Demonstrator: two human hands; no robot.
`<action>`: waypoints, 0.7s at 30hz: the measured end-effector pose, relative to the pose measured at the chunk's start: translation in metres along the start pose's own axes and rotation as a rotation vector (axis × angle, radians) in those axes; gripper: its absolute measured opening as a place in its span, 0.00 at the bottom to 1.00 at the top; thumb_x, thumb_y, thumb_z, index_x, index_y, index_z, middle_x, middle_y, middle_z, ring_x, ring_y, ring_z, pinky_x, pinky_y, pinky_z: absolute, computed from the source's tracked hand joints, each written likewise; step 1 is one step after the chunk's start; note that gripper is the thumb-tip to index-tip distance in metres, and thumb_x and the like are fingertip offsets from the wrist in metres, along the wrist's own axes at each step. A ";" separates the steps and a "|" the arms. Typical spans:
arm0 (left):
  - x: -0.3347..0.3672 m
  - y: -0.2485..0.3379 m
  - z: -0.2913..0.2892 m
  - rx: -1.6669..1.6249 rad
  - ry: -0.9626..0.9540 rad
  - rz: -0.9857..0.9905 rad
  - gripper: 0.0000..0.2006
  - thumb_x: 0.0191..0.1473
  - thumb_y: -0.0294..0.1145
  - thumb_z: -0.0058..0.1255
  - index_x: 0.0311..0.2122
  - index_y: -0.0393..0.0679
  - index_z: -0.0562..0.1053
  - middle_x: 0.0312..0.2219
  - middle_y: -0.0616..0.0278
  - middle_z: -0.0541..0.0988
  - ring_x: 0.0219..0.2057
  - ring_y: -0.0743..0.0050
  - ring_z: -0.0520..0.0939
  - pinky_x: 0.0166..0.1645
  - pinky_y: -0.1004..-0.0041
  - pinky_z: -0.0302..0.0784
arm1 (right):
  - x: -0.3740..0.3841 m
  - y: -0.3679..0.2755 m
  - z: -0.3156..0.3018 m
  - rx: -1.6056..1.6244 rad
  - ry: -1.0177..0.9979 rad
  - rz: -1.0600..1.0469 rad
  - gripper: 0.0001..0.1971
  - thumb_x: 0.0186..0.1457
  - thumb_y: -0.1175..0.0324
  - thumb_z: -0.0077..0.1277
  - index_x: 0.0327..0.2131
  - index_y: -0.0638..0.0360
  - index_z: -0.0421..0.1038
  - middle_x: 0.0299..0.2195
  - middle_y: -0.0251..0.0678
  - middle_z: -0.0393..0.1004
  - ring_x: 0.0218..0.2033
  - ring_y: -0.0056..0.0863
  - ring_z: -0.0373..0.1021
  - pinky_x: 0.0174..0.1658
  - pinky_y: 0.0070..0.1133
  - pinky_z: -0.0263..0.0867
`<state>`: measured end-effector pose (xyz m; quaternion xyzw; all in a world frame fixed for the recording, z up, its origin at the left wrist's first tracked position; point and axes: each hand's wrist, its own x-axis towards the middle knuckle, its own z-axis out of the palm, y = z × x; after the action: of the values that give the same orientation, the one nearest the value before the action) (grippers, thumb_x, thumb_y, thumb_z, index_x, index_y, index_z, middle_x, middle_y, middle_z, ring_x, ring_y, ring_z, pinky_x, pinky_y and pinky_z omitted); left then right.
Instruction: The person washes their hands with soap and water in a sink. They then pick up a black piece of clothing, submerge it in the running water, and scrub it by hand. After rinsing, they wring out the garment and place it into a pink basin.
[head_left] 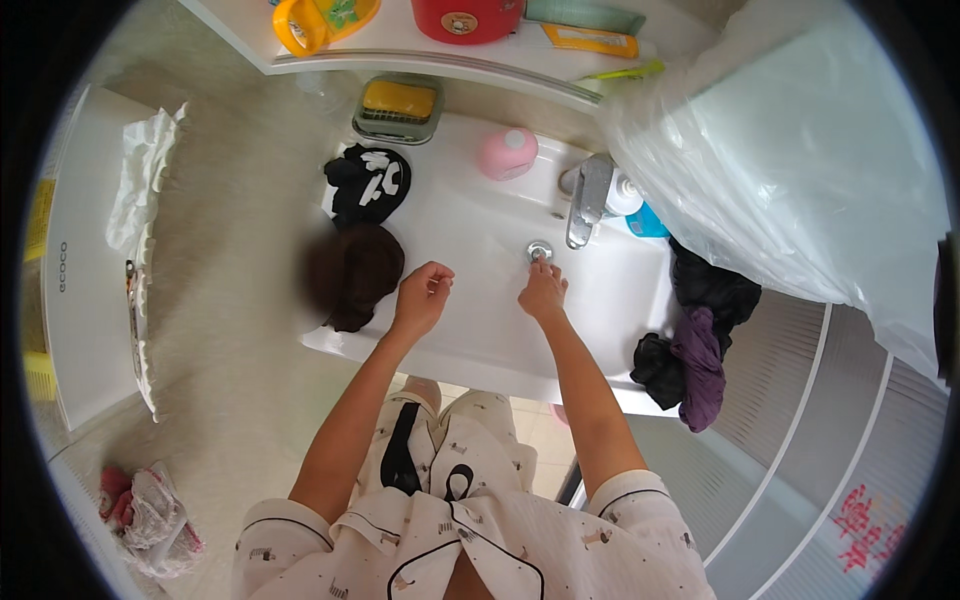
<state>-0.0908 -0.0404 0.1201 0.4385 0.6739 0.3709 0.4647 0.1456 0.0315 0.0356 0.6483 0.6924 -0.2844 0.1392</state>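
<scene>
My right hand (543, 288) reaches over the white washbasin (470, 350). Its forefinger is stretched out onto the round metal drain stopper (539, 250), while the other fingers bend a little apart from it. My left hand (424, 297) hovers over the basin's left half, fingers curled in, with nothing visible in it. Left of that hand, a dark brown bundle (368, 275), partly blurred, sits on the basin's edge. Behind it lies a black cloth item with a white pattern (370, 185). The grey faucet (590, 200) stands beyond the stopper to the right.
A pink rounded container (508, 154) and a soap dish (398, 122) with a yellow bar stand along the back rim. Black cloth (710, 285) and purple cloth (700, 365) hang over the right edge. A large translucent plastic sheet (780, 150) bulges in from the right.
</scene>
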 end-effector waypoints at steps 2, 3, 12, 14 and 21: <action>0.001 0.005 -0.009 -0.004 0.008 0.016 0.04 0.56 0.24 0.48 0.35 0.38 0.74 0.28 0.61 0.80 0.28 0.75 0.79 0.35 0.75 0.75 | 0.000 -0.004 0.000 -0.001 -0.002 0.016 0.27 0.50 0.72 0.47 0.56 0.60 0.61 0.67 0.35 0.49 0.64 0.40 0.50 0.64 0.46 0.47; 0.001 0.006 -0.012 -0.004 0.007 0.020 0.04 0.56 0.25 0.48 0.35 0.38 0.74 0.28 0.61 0.80 0.28 0.75 0.79 0.35 0.75 0.75 | 0.000 -0.007 -0.001 0.001 -0.005 0.021 0.27 0.49 0.72 0.48 0.56 0.61 0.62 0.67 0.34 0.49 0.64 0.40 0.51 0.64 0.46 0.48; 0.001 0.022 -0.034 -0.029 0.054 0.089 0.04 0.54 0.24 0.49 0.35 0.38 0.74 0.27 0.61 0.79 0.28 0.75 0.79 0.34 0.75 0.75 | 0.001 -0.008 -0.003 -0.032 -0.043 0.060 0.31 0.46 0.72 0.50 0.57 0.58 0.62 0.67 0.32 0.51 0.64 0.35 0.52 0.62 0.47 0.50; 0.007 0.029 -0.040 -0.056 0.106 0.131 0.03 0.53 0.22 0.50 0.34 0.38 0.74 0.27 0.60 0.78 0.26 0.74 0.79 0.33 0.75 0.75 | 0.001 -0.007 0.000 0.013 -0.094 0.083 0.30 0.45 0.71 0.51 0.56 0.56 0.63 0.67 0.31 0.50 0.64 0.35 0.51 0.63 0.46 0.49; 0.056 0.053 -0.087 0.890 0.602 0.351 0.30 0.41 0.35 0.63 0.50 0.42 0.66 0.46 0.47 0.70 0.51 0.48 0.69 0.54 0.55 0.65 | -0.018 0.027 -0.031 0.794 0.442 -0.016 0.18 0.48 0.80 0.46 0.45 0.58 0.70 0.47 0.38 0.75 0.43 0.33 0.74 0.45 0.27 0.69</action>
<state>-0.1709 0.0220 0.1771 0.5727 0.7851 0.2314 -0.0464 0.1799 0.0343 0.0644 0.6912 0.5480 -0.3838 -0.2733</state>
